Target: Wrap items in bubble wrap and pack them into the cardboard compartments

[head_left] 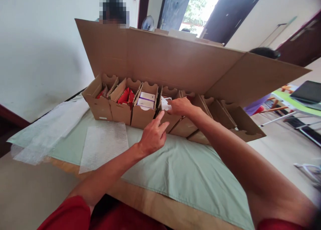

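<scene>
A row of small open cardboard boxes [120,111] stands on a pale green cloth [185,176]. My right hand [181,106] reaches into the fourth box [173,121], fingers curled around a white item [165,103] inside it. My left hand [152,135] is at the front of that same box, index finger stretched out against its wall and the other fingers loosely bent. The first two boxes hold red packets [124,96]. The third holds a white and purple pack [146,100].
A large cardboard sheet [160,59] stands behind the boxes. Bubble wrap sheets [104,141] lie on the cloth at left. Empty boxes [240,123] continue to the right. A person sits behind the cardboard sheet. A wall is at left, a doorway behind.
</scene>
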`<state>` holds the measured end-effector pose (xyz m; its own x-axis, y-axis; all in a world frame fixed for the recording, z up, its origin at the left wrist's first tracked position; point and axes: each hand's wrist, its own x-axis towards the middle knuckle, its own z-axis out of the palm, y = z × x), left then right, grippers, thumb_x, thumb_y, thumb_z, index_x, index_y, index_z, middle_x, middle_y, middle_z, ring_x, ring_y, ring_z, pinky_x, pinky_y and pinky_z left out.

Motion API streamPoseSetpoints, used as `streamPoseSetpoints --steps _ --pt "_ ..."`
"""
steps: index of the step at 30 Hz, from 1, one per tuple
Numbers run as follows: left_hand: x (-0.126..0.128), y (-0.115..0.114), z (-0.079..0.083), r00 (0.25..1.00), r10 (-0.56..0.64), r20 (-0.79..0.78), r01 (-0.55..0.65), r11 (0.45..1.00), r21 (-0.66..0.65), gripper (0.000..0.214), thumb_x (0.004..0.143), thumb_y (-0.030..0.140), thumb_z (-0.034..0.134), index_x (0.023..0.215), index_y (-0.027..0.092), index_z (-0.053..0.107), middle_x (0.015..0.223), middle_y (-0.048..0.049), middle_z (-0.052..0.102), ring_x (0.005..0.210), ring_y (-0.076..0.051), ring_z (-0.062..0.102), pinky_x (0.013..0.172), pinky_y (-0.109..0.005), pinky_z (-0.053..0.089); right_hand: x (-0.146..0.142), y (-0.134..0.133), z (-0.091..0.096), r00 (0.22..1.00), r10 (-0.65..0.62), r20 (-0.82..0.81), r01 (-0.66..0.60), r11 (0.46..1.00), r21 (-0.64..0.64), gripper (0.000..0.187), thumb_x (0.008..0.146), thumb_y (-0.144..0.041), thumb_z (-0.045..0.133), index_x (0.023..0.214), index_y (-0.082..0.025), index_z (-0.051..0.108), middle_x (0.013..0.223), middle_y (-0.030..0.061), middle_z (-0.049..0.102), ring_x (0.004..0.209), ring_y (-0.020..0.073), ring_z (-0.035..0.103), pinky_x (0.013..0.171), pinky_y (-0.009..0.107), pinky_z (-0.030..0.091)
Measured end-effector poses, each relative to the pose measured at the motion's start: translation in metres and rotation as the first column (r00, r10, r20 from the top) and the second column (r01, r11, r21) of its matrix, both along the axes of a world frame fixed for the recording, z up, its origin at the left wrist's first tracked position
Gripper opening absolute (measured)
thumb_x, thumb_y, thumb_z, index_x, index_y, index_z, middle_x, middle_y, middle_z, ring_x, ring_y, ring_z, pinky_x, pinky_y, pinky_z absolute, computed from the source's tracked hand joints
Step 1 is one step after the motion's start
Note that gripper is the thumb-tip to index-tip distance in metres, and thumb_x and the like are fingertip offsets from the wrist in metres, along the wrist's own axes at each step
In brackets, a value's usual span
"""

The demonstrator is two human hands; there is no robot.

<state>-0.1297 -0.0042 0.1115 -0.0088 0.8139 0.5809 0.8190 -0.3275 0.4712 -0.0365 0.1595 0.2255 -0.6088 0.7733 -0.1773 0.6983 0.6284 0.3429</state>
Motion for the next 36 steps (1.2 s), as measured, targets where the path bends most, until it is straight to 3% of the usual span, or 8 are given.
streamPoseSetpoints --steps 2,5,10,15,18,21,27,36 --pt "0.003 0.022 0.014 0.997 0.024 -0.067 -0.029 0.996 -0.079 0.037 0.088 0.01 0.058 0.124 0.016 0.064 0.162 -0.0178 0.037 0.121 -0.029 0.064 0.106 -0.047 0.054 -0.012 0.006 -0.005 0.999 -0.029 0.015 0.03 0.999 -0.029 0.055 0.09 -0.038 0.063 0.14 -0.015 0.063 0.127 0.0207 0.072 0.118 0.0355 0.068 0.095 0.042 0.049" --pt "0.006 0.041 0.02 0.99 0.059 -0.128 -0.083 0.979 -0.186 0.031 0.088 0.012 0.06 0.118 0.015 0.065 0.158 -0.0186 0.04 0.121 -0.03 0.064 0.099 -0.046 0.058 -0.022 0.015 -0.012 0.998 -0.053 0.03 0.056 0.994 -0.09 0.055 0.091 -0.041 0.061 0.141 -0.018 0.063 0.127 0.0184 0.072 0.116 0.0339 0.069 0.092 0.039 0.051" --pt "0.005 0.045 0.007 0.994 0.041 -0.099 -0.057 0.983 -0.172 0.019 0.091 0.014 0.06 0.109 0.014 0.067 0.134 -0.0159 0.056 0.12 -0.028 0.062 0.101 -0.043 0.058 -0.016 0.026 -0.019 0.995 -0.098 0.012 0.099 0.99 -0.103 0.063 0.098 -0.051 0.05 0.142 -0.008 0.059 0.133 0.0235 0.068 0.122 0.0362 0.065 0.096 0.042 0.05" --pt "0.003 0.046 -0.005 0.999 -0.015 -0.031 0.011 0.993 -0.118 0.021 0.089 0.009 0.058 0.108 0.014 0.066 0.129 -0.0149 0.058 0.118 -0.027 0.062 0.101 -0.042 0.057 0.003 0.041 -0.012 0.997 0.05 -0.064 -0.069 0.941 -0.332 0.068 0.085 -0.052 0.072 0.144 -0.022 0.057 0.136 0.0115 0.068 0.118 0.029 0.066 0.094 0.036 0.051" --pt "0.002 0.047 -0.009 1.0 -0.021 -0.012 0.02 0.997 -0.076 0.022 0.088 0.008 0.057 0.107 0.014 0.066 0.127 -0.0144 0.059 0.117 -0.027 0.063 0.101 -0.042 0.057 0.005 0.041 -0.007 0.993 0.054 -0.104 -0.092 0.911 -0.402 0.071 0.08 -0.044 0.078 0.145 -0.024 0.055 0.136 0.0097 0.067 0.115 0.0273 0.067 0.095 0.035 0.05" --pt "0.0 0.048 -0.012 1.0 -0.019 -0.009 0.019 0.999 -0.047 0.022 0.087 0.007 0.058 0.106 0.015 0.065 0.125 -0.0141 0.059 0.115 -0.027 0.063 0.1 -0.043 0.057 0.0 0.03 -0.008 0.999 0.034 -0.034 -0.043 0.946 -0.321 0.071 0.083 -0.044 0.076 0.147 -0.023 0.054 0.138 0.0109 0.067 0.117 0.0284 0.067 0.096 0.036 0.049" --pt "0.0 0.05 -0.017 0.999 -0.025 -0.023 0.024 0.999 -0.025 0.02 0.087 0.008 0.058 0.104 0.015 0.066 0.124 -0.0147 0.059 0.113 -0.027 0.062 0.099 -0.043 0.057 -0.009 0.011 -0.017 0.992 -0.042 0.115 0.054 0.993 -0.103 0.053 0.1 -0.043 0.049 0.136 -0.006 0.063 0.13 0.0255 0.068 0.123 0.0371 0.064 0.1 0.045 0.044" --pt "0.002 0.047 -0.021 0.999 -0.006 -0.043 0.004 1.0 -0.028 0.02 0.088 0.007 0.054 0.102 0.014 0.068 0.125 -0.0157 0.06 0.113 -0.027 0.062 0.098 -0.042 0.057 -0.006 0.004 -0.019 0.988 -0.044 0.151 0.041 0.999 0.022 0.041 0.096 -0.019 0.046 0.129 -0.009 0.069 0.126 0.0235 0.071 0.122 0.0345 0.064 0.105 0.049 0.034"
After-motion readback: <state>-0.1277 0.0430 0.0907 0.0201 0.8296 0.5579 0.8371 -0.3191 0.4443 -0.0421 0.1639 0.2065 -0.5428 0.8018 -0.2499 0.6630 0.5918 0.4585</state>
